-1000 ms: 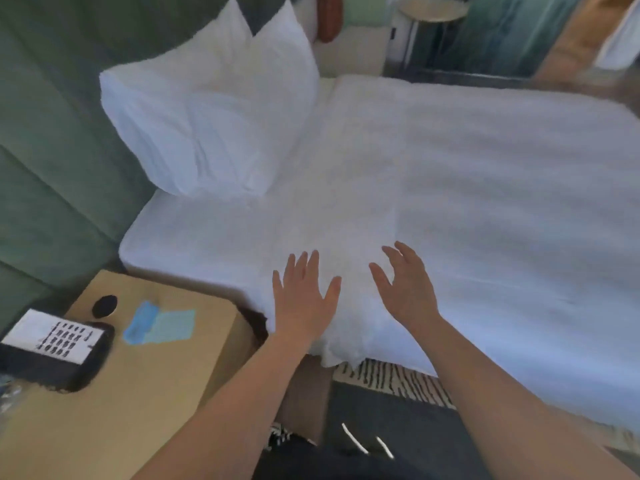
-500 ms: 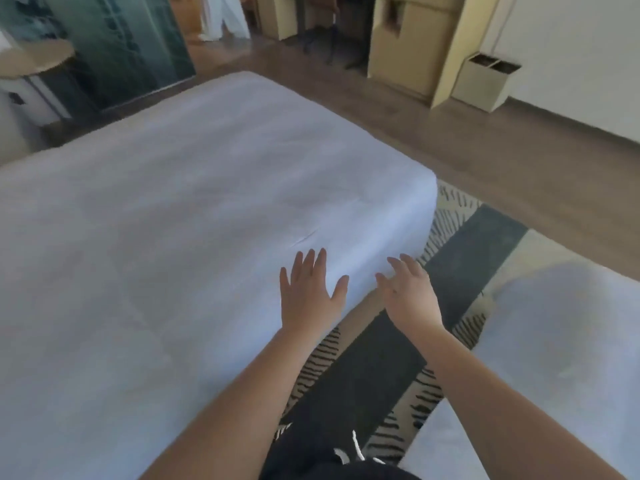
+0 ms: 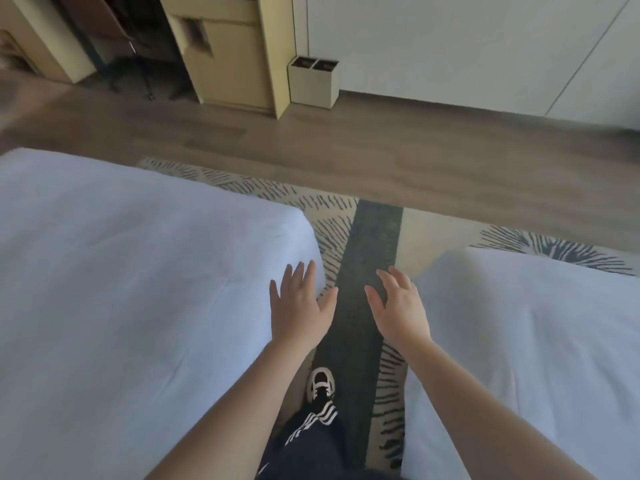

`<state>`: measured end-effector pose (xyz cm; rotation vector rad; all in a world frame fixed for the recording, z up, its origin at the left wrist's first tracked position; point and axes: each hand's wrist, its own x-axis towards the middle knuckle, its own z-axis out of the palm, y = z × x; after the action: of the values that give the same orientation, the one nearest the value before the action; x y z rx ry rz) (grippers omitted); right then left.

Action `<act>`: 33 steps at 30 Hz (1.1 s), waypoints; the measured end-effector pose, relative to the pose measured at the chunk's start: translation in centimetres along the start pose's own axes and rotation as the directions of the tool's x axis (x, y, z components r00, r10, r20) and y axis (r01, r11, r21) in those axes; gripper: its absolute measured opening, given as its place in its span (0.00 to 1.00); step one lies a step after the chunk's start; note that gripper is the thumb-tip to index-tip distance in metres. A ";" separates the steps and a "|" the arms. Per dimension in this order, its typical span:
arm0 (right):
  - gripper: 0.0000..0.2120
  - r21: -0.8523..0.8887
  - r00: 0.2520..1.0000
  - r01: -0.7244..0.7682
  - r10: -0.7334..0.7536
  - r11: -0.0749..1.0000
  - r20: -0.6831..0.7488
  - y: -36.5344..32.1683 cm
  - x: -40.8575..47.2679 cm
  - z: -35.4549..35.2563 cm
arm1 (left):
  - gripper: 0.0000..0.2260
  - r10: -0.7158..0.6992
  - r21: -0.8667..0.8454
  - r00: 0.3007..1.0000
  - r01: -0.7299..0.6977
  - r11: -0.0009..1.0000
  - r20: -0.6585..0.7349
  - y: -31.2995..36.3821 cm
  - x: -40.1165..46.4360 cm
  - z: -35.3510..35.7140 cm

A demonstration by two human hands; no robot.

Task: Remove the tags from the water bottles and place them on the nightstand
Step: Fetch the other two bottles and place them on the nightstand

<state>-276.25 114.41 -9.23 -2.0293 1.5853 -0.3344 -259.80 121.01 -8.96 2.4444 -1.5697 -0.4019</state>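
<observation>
Both hands were out front and empty. The left hand (image 3: 298,306) hung over the corner of the near bed (image 3: 121,289), fingers (image 3: 298,273) straight and spread; whether the palm actually touched the sheet could not be told. The right hand (image 3: 401,308) hovered over the dark strip of the rug (image 3: 375,237), fingers released and only lightly bent, holding nothing, just beside the second bed (image 3: 536,341).

And the task's own things? Nowhere to be seen — no water bottles, no tags, no nightstand anywhere in this view. What showed instead was the aisle between the two beds, a striped sneaker (image 3: 321,382) planted on the rug, wooden floor (image 3: 346,143) beyond, a beige cabinet (image 3: 225,64) and a small two-slot bin (image 3: 313,83) against the far wall.

So the scoreboard, as far as could be judged, read zero: nothing in hand, no tag pulled, nothing set down. By the look of it the person was between places, likely heading off to fetch the bottles — finding them, stripping the tags and placing them on the nightstand all appeared left to do.
</observation>
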 end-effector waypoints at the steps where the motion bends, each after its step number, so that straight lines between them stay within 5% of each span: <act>1: 0.25 0.001 1.000 -0.009 0.009 1.000 -0.005 -0.3 2.5 -0.3 | 0.34 0.005 0.009 1.000 -0.005 1.000 0.001 0.1 2.6 -0.2; 16: 0.25 -0.023 0.998 -0.013 0.012 1.000 -0.059 -4.1 34.6 -4.6 | 0.31 0.028 -0.035 0.999 -0.029 0.999 -0.033 3.7 35.0 -4.2; 33: 0.25 -0.094 0.901 0.406 -0.381 0.909 0.208 -14.8 76.4 -4.8 | 0.31 -0.389 -0.064 0.908 0.384 0.921 -0.158 2.9 69.0 -10.1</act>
<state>-245.32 42.91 -6.99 -2.4099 1.1020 -0.1791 -231.52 57.20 -6.48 2.6822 -1.0004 -0.2687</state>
